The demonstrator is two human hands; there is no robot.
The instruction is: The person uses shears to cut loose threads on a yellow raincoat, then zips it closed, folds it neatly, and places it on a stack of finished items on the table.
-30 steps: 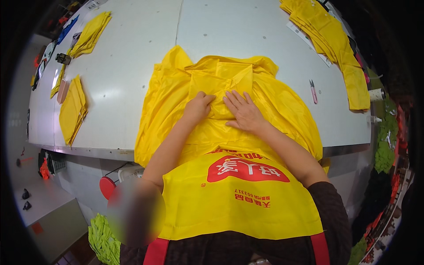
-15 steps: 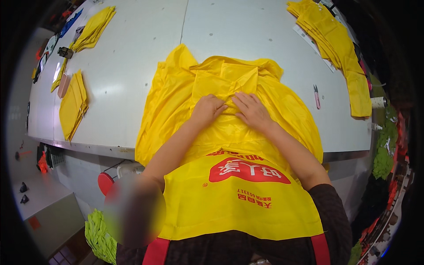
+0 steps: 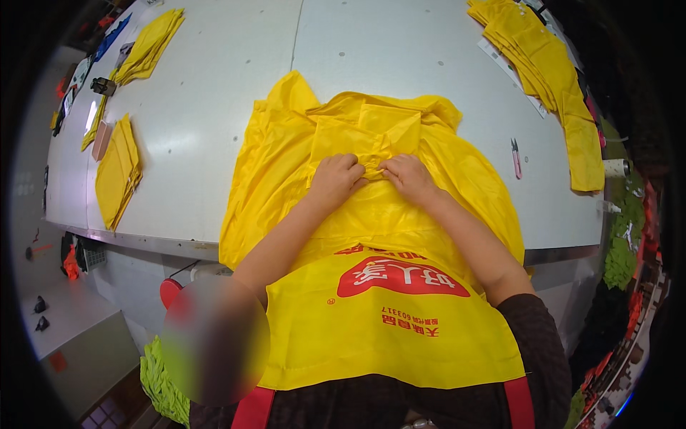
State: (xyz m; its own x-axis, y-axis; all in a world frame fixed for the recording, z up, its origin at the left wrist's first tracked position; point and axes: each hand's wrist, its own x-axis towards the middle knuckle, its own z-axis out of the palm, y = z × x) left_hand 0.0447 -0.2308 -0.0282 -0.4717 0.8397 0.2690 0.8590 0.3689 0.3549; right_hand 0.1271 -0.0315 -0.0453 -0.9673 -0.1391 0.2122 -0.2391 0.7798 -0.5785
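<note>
A thin, shiny yellow garment [image 3: 457, 179] lies bunched on the table's near edge, with a squarish folded panel [image 3: 389, 130] on top. My left hand [image 3: 337, 179] is closed on a gathered fold of its cloth, just below the panel. Beside it, my right hand [image 3: 410, 179] pinches the same fold, fingertips curled in and a small gap between the hands. Against my front lies a yellow apron [image 3: 457, 357] with red straps and a red printed patch; it meets the garment near the table edge. Cloth under my fingers is hidden.
Pink-handled thread snips [image 3: 516, 159] lie right of the garment. A long stack of yellow cloth pieces [image 3: 550, 75] runs along the right side. More yellow pieces [image 3: 118, 171] lie at the left. Bright green cloth [image 3: 163, 382] is piled below the table at left.
My right hand's fingers have curled from lying flatter on the cloth into a pinch. My left fingers have closed in a little. The garment has barely shifted.
</note>
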